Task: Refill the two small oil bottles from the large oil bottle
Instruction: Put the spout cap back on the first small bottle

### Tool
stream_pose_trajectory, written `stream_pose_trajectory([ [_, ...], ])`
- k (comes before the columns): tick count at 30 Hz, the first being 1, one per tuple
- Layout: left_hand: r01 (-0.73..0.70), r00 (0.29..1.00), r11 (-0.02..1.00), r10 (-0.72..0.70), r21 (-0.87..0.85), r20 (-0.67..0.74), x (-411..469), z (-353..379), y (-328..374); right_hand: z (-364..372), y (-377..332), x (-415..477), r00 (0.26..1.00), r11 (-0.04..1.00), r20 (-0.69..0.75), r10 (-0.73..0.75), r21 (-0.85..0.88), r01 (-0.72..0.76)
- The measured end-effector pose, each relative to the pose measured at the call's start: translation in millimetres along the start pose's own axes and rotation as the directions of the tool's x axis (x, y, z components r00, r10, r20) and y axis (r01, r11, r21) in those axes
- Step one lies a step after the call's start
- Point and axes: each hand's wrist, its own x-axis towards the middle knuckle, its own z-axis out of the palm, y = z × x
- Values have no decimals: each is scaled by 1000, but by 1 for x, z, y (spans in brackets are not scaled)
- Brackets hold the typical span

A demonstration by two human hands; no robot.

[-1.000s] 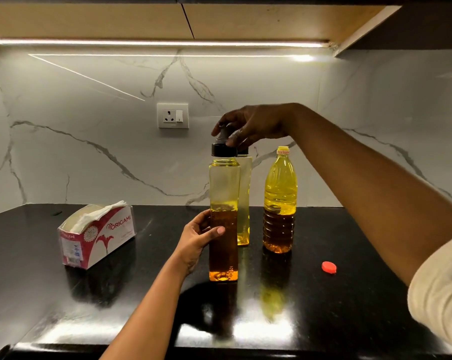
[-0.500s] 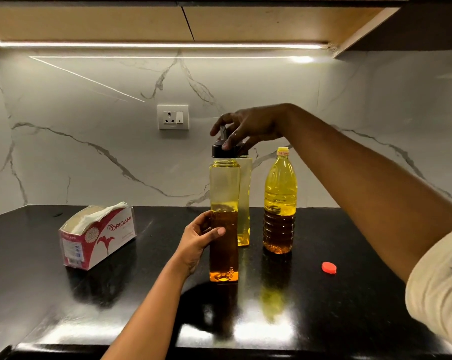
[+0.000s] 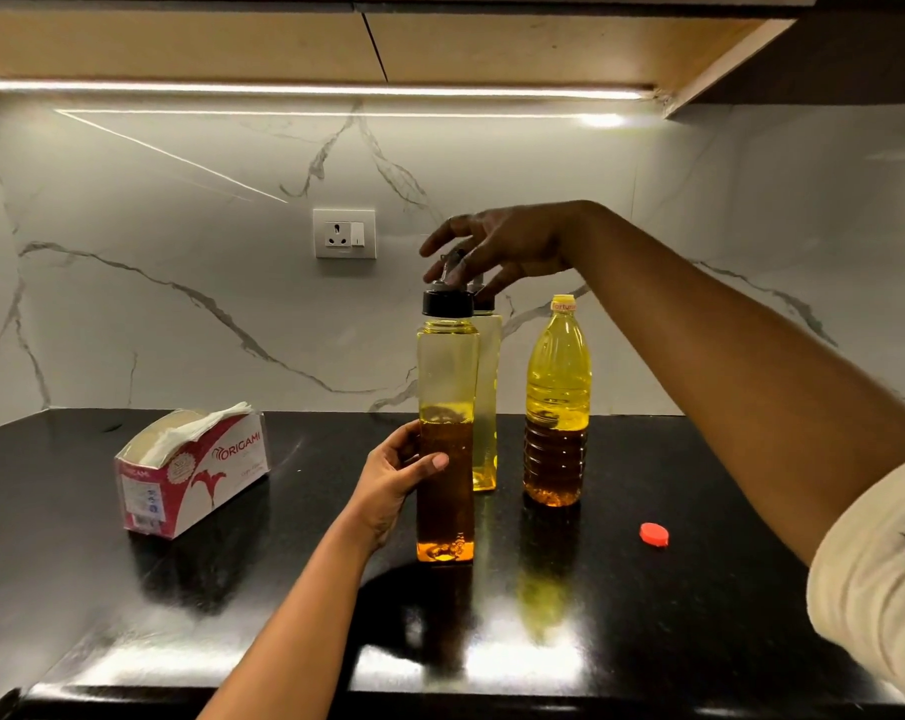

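Since the left hand (image 3: 398, 475) is clamped round the mid-body of the front small bottle (image 3: 446, 444), thumb across the near face and fingers behind, my read is it's a brace: holds the tall narrow bottle upright on the black countertop (image 3: 700, 589) while the top is worked; bottle stands centre frame, base flat, oil a bit over halfway up.

Right hand (image 3: 502, 246) sits just above the black cap (image 3: 448, 302), palm down, fingers splayed apart, not wrapped round anything; tips are at the pourer spout (image 3: 450, 270); can't tell if any actually touch it. Right forearm comes in high from the right edge, elbow out of frame; left forearm rises from bottom centre.

Second small bottle (image 3: 487, 407) is directly behind the first, mostly hidden; large oil bottle (image 3: 558, 407) stands just right of both, upright, apart from them, neck uncapped; red cap (image 3: 653, 534) lies on the counter lower right, probably its lid, parked for pouring.

Tissue box (image 3: 190, 470) sits left of centre, well clear.
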Motion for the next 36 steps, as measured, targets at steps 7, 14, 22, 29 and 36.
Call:
stream_pose_trajectory([
  [7,-4,1000,1000,4,-4,-6,0,1,0,25,-5,13,947,910,-310,87,-363,-202],
  [14,2,1000,1000,-2,-5,-4,1,0,-2,10,-1,4,971,982,-239,27,-175,-71],
  [22,-9,1000,1000,9,-7,2,0,1,0,22,-1,9,971,940,-228,78,-309,-148],
  [29,-8,1000,1000,8,-16,-1,0,2,-1,26,4,8,931,972,-357,76,-183,-150],
  [36,-3,1000,1000,3,-20,0,0,1,-1,11,25,1,998,999,-36,-52,5,52],
])
